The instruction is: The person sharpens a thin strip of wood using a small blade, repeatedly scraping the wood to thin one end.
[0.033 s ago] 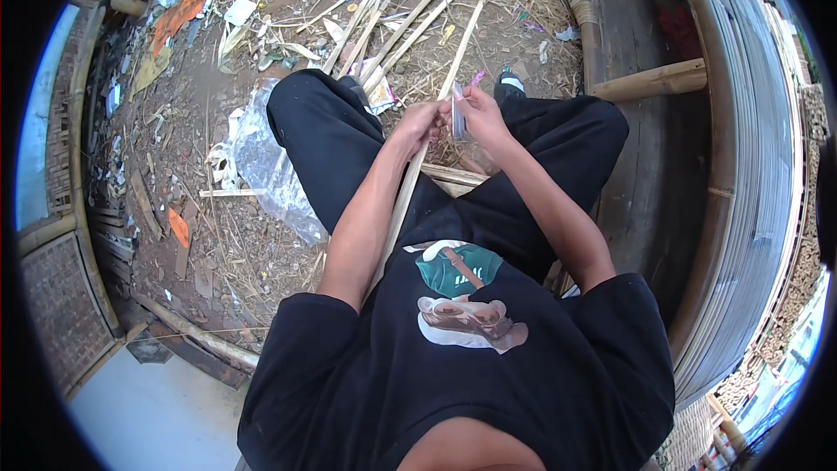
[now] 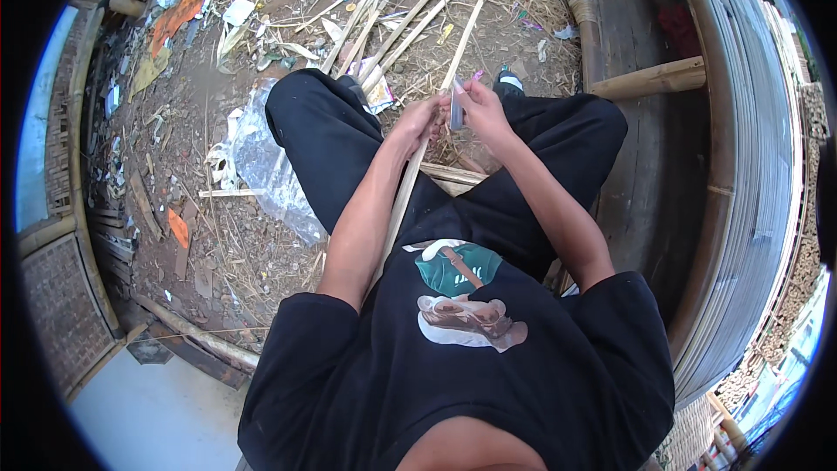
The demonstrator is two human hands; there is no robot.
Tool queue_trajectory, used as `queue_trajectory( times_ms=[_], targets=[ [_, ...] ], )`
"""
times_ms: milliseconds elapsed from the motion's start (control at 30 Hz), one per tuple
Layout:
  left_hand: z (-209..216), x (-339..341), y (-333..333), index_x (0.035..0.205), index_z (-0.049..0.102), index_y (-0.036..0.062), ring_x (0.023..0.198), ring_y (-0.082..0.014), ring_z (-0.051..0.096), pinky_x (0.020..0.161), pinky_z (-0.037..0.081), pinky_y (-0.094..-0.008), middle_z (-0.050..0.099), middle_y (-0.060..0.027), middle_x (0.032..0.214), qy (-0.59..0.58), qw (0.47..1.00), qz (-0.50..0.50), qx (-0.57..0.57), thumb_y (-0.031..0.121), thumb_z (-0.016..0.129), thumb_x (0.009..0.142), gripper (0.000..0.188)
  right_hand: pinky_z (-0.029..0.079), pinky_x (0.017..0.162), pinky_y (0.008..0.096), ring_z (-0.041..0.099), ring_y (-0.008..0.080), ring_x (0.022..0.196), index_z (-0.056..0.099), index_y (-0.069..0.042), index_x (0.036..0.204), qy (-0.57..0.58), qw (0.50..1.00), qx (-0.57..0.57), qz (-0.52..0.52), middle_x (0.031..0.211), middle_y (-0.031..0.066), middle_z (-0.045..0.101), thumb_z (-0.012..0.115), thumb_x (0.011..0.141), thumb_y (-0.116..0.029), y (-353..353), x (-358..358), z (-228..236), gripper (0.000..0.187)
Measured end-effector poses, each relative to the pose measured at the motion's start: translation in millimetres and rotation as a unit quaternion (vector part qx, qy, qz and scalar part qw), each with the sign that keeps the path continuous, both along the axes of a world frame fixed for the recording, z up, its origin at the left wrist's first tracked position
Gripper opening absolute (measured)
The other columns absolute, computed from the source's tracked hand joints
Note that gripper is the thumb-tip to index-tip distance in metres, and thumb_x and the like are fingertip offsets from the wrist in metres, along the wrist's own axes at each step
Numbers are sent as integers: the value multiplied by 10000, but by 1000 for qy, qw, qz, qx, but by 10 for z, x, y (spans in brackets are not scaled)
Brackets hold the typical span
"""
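Observation:
A long pale bamboo strip [image 2: 466, 39] slants from above my lap down past the inside of my left forearm. My left hand [image 2: 421, 123] is closed around it, between my knees. In my right hand [image 2: 482, 115] is a knife with a flat grey blade [image 2: 456, 112], its handle mostly hidden by the fingers. The blade lies beside the strip, close to the left fingertips; whether its edge touches the wood cannot be made out. A bit of pink shows just above the right hand.
Several bamboo strips [image 2: 410, 30] lie on the littered ground beyond my left knee. Clear plastic sheeting [image 2: 275, 170] is beside my left leg. More pale wood pieces [image 2: 452, 176] lie between my legs. A bamboo frame [image 2: 649, 80] stands at the right.
My right hand and the knife have shifted very slightly to the left and up. The bamboo strip and my left hand are almost where they were.

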State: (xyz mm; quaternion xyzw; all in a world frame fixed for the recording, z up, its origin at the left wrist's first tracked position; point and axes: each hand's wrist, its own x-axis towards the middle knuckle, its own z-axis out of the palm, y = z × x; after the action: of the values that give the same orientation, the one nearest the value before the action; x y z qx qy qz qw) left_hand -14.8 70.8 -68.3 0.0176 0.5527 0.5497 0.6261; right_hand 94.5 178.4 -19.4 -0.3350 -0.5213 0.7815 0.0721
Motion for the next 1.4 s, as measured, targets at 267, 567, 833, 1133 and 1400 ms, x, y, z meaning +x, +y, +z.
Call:
queue_trajectory(
  times_ms=[267, 567, 833, 1133, 1400],
  targets=[
    [218, -94, 60, 951, 542, 72, 439, -83, 385, 421, 329, -243, 548, -22, 709, -39, 996, 74, -18, 376, 515, 955, 304, 511, 543, 292, 599, 123, 649, 515, -84, 975, -39, 993, -7, -112, 815, 41, 624, 473, 994, -230, 279, 112, -234, 153],
    [348, -189, 16, 870, 533, 96, 382, -64, 328, 354, 255, -215, 526, -16, 602, -120, 992, 46, 13, 347, 523, 921, 257, 465, 491, 260, 532, 99, 554, 519, -56, 946, -56, 998, 1, -42, 722, 21, 573, 518, 954, -171, 149, 16, -266, 116],
    [446, -77, 13, 1109, 569, 22, 409, -31, 311, 381, 251, -191, 524, -23, 658, -99, 991, 53, 72, 249, 532, 940, 286, 457, 484, 257, 535, 101, 545, 534, -42, 971, -59, 997, 14, -49, 712, 27, 575, 529, 957, -185, 164, -24, -329, 143],
    [520, -11, 34, 1185, 540, -8, 439, -40, 345, 408, 305, -190, 571, -42, 711, -25, 991, 33, 127, 220, 504, 985, 305, 455, 483, 259, 532, 94, 553, 535, -47, 1019, -49, 991, -47, -119, 714, 23, 560, 520, 966, -186, 263, -91, -211, 150],
    [735, 17, 5, 1286, 518, 143, 424, -61, 366, 409, 317, -209, 542, -5, 694, -48, 997, -21, 59, 367, 439, 1001, 371, 456, 513, 259, 538, 81, 560, 533, -56, 1166, -2, 989, 106, -103, 708, 19, 590, 495, 973, -151, 516, -61, -216, 218]
  ],
)
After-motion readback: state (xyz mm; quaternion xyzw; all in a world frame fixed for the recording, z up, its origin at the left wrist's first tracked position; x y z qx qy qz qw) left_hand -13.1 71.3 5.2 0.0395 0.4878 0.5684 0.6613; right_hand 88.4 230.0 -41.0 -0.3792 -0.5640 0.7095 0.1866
